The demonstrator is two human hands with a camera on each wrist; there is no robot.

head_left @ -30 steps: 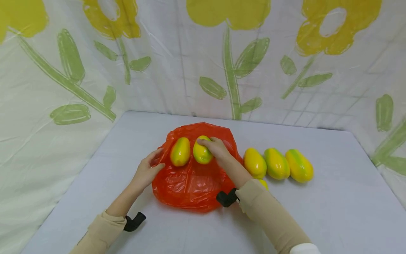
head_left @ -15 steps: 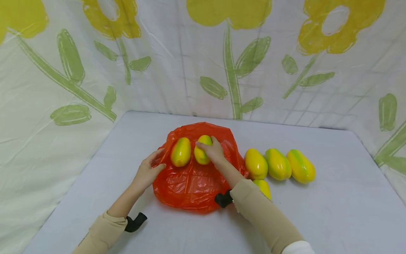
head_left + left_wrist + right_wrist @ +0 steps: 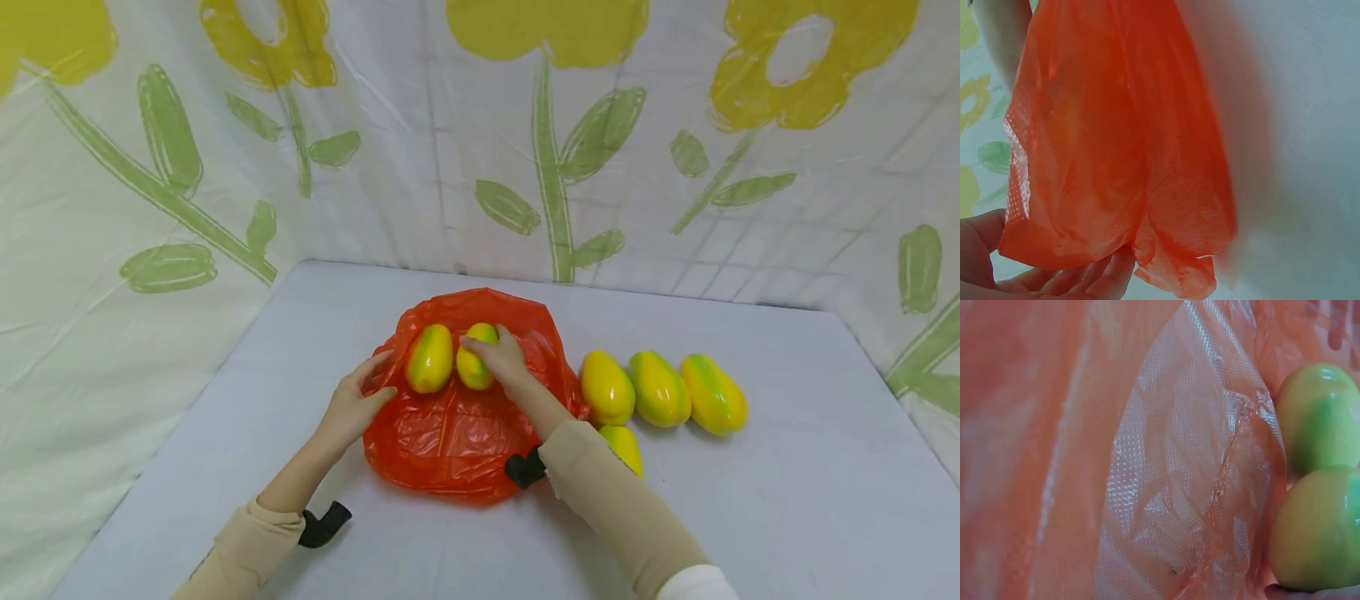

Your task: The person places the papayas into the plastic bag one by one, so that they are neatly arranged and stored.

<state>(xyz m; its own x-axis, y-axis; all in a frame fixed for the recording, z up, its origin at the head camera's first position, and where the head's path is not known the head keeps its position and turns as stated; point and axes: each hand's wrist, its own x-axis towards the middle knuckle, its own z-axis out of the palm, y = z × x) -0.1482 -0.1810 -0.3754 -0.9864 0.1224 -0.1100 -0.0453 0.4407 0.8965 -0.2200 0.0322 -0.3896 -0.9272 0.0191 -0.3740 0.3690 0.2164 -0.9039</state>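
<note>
My right hand [image 3: 501, 358] grips a yellow papaya [image 3: 473, 372] with green streaks inside the open red plastic bag [image 3: 457, 454]. Just left of it, a second papaya [image 3: 431, 360] lies in the bag, close beside the held one. In the right wrist view, the held papaya [image 3: 1316, 540] shows at the lower right, with only a bit of finger below it. My left hand [image 3: 352, 406] holds the bag's left rim, its thumb toward the inside. The left wrist view shows the fingers [image 3: 1107, 275] curved behind the red film.
Three papayas stand in a row right of the bag: one beside it [image 3: 607, 388], a middle one [image 3: 660, 389] and an outer one [image 3: 714, 395]. Another papaya [image 3: 624, 448] is partly hidden by my right sleeve. A flowered cloth [image 3: 420, 167] hangs behind the white table [image 3: 810, 483].
My right hand, still gripping the papaya, has shifted slightly down and to the left in the bag. More of the papaya by my right sleeve shows now. My left hand has barely moved.
</note>
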